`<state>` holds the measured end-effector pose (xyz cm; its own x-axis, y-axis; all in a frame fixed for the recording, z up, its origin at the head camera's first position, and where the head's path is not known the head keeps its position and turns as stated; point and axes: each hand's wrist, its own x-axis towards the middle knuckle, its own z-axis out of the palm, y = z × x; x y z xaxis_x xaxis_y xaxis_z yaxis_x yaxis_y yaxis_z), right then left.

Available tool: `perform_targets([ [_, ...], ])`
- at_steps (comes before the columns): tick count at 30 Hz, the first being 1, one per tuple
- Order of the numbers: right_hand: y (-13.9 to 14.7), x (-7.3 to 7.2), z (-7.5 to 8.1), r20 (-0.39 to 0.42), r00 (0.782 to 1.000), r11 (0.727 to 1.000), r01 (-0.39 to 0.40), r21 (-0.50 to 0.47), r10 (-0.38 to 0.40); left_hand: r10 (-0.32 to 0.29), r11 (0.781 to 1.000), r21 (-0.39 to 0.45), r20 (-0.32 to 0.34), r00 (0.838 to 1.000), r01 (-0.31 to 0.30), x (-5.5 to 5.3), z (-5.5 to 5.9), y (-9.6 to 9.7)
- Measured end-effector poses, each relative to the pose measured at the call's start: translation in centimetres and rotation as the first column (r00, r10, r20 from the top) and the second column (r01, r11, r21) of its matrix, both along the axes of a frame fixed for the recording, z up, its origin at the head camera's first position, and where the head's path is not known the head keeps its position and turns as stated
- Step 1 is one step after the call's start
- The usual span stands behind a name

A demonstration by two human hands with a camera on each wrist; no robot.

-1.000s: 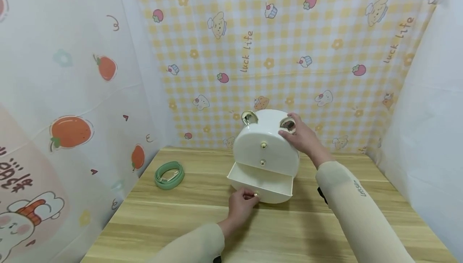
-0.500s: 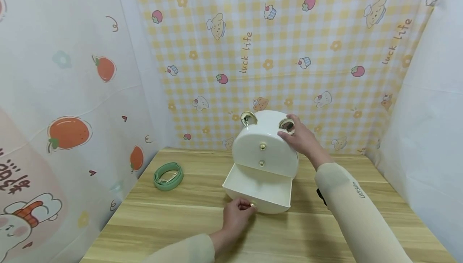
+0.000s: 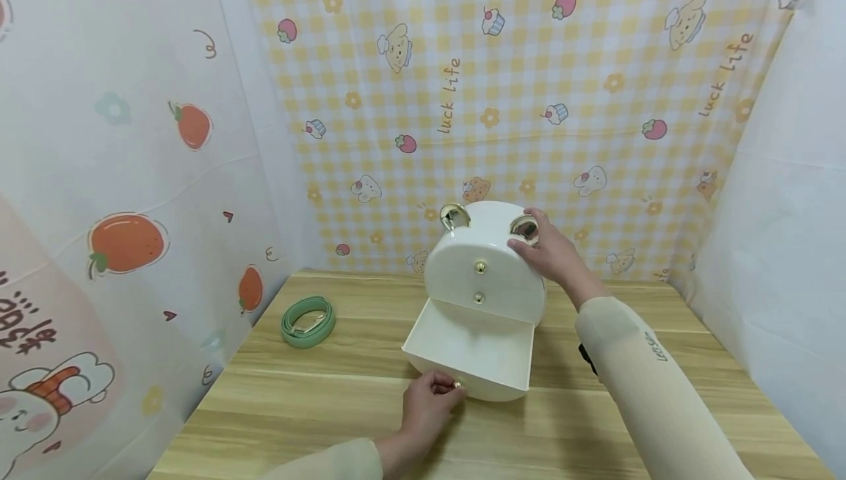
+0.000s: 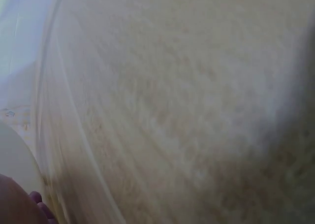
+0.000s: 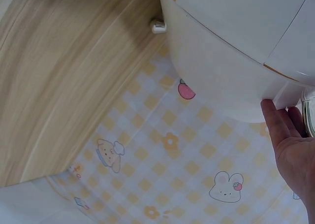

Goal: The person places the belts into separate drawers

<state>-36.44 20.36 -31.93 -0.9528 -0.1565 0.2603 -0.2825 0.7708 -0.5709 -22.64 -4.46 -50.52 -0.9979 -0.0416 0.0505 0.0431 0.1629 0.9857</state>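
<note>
A white, round-topped drawer box (image 3: 456,267) with two gold ears stands on the wooden table in the head view. Its bottom drawer (image 3: 472,344) is pulled far out, and no contents show inside. My left hand (image 3: 426,403) pinches the small gold knob (image 3: 459,384) on that drawer's front. At the top right corner, my right hand (image 3: 555,249) holds the box, thumb in front and fingers around the gold ear (image 3: 524,227). The right wrist view shows these fingers (image 5: 278,123) against the white shell (image 5: 216,76). In the left wrist view, mostly blurred, only a few fingers show.
A coiled green strap (image 3: 308,322) with a metal clasp lies on the table (image 3: 357,362) left of the box. Behind stands a yellow checked cloth (image 3: 370,98); printed white cloth (image 3: 218,194) closes the left side and plain white cloth the right.
The left hand has drawn the bottom drawer further out, toward the front and slightly left. The right hand has stayed on the box's top corner.
</note>
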Motion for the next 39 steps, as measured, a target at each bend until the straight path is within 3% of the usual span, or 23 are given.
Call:
perform_targets([
  [10,-0.1,0.3,0.2,0.01,1.0,1.0,0.0,-0.001,0.0,-0.07,0.997,-0.021,-0.005,0.998,0.07,-0.3,-0.1,-1.2],
  [20,0.0,0.3,0.1,0.017,1.0,1.0,0.002,-0.003,-0.002,-0.059,0.996,-0.072,-0.045,0.997,0.056,-0.7,-0.1,-3.9],
  [27,-0.1,0.4,0.2,0.012,1.0,1.0,0.001,-0.007,-0.001,0.038,0.994,-0.1,-0.039,0.998,-0.042,-1.5,0.7,-6.2],
  [34,-0.1,0.4,0.2,0.016,1.0,1.0,0.005,-0.008,-0.005,0.175,0.98,-0.09,-0.041,0.984,-0.178,-2.8,1.6,-7.5],
  [39,-0.1,0.4,0.2,0.018,1.0,1.0,0.004,-0.012,-0.004,0.218,0.972,-0.079,-0.042,0.975,-0.221,-3.7,2.1,-8.5],
])
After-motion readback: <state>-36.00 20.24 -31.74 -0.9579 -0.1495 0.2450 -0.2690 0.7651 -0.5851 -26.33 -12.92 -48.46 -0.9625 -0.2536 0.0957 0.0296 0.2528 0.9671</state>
